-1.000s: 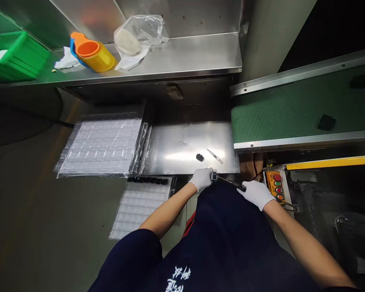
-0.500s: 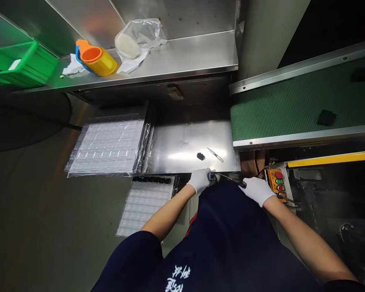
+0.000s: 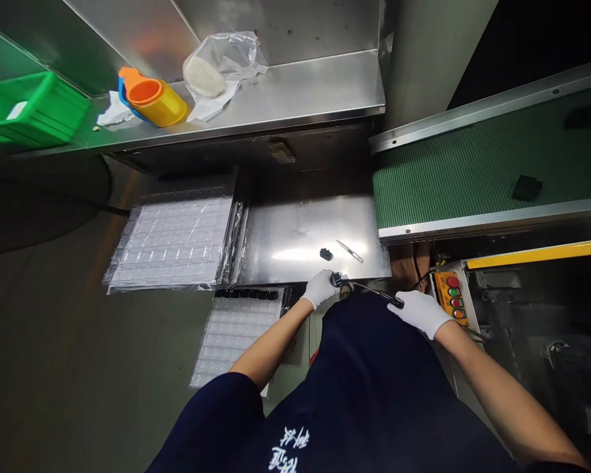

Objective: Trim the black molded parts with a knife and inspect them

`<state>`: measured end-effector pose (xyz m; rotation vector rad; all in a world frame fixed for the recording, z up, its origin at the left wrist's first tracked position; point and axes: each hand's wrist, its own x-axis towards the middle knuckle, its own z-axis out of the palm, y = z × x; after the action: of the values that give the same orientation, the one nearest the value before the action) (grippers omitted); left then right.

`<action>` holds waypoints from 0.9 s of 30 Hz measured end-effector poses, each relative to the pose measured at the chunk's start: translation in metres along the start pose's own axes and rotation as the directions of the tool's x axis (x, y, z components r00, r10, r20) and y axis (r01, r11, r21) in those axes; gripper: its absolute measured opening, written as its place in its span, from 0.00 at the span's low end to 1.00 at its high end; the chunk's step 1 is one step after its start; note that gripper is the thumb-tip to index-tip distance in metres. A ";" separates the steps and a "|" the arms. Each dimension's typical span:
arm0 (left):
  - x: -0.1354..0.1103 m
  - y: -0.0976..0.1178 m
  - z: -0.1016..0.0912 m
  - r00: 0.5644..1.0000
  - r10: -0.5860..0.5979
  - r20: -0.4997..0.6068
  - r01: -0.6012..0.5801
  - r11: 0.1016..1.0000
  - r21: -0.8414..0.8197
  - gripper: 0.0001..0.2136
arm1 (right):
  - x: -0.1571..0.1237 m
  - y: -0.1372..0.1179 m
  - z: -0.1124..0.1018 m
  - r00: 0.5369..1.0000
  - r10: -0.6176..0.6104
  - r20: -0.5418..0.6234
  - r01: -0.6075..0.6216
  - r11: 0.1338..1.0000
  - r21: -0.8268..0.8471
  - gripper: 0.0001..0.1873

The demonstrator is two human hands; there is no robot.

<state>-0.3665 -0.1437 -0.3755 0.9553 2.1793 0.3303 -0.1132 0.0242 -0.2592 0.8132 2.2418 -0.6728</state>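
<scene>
Left gloved hand (image 3: pixel 320 288) pinched small black part (image 3: pixel 335 279) at steel table (image 3: pixel 280 240) edge, right hand (image 3: pixel 421 313) fisted round thin tool (image 3: pixel 377 294), tweezers (image 3: pixel 349 251) and loose part (image 3: pixel 326 254) beyond

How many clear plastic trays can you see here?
2: the film-wrapped tray left of the steel plate, and the nearer tray closer to the person, black parts along its far edge. More may be stacked underneath.
</scene>
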 end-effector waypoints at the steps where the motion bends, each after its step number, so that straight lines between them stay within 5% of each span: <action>1: 0.001 -0.002 0.002 1.000 -0.004 -0.006 0.004 0.999 -0.051 0.13 | -0.001 0.000 0.000 1.000 0.004 -0.007 -0.004 1.000 0.011 0.23; 12: 0.000 -0.008 0.017 0.992 -0.118 -0.050 0.074 0.848 -0.525 0.15 | 0.013 -0.027 0.005 1.000 0.030 -0.010 -0.029 0.999 0.040 0.25; 19: -0.007 -0.031 -0.006 0.989 -0.105 0.106 0.142 0.435 -0.889 0.22 | 0.019 -0.024 0.002 0.998 0.029 0.061 -0.033 0.997 0.073 0.23; 23: -0.003 -0.039 0.002 0.971 -0.174 0.166 0.199 0.199 -0.960 0.17 | 0.025 -0.030 0.005 0.996 0.008 0.085 -0.016 0.996 0.089 0.23; 27: 0.007 -0.053 0.009 0.940 -0.228 0.254 0.277 0.077 -0.958 0.14 | 0.031 -0.031 0.005 0.992 -0.003 0.123 -0.009 0.995 0.096 0.22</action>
<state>-0.3916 -0.1761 -0.4114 -0.2573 1.4061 1.3772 -0.1514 0.0112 -0.2769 0.7996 2.1103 -0.8124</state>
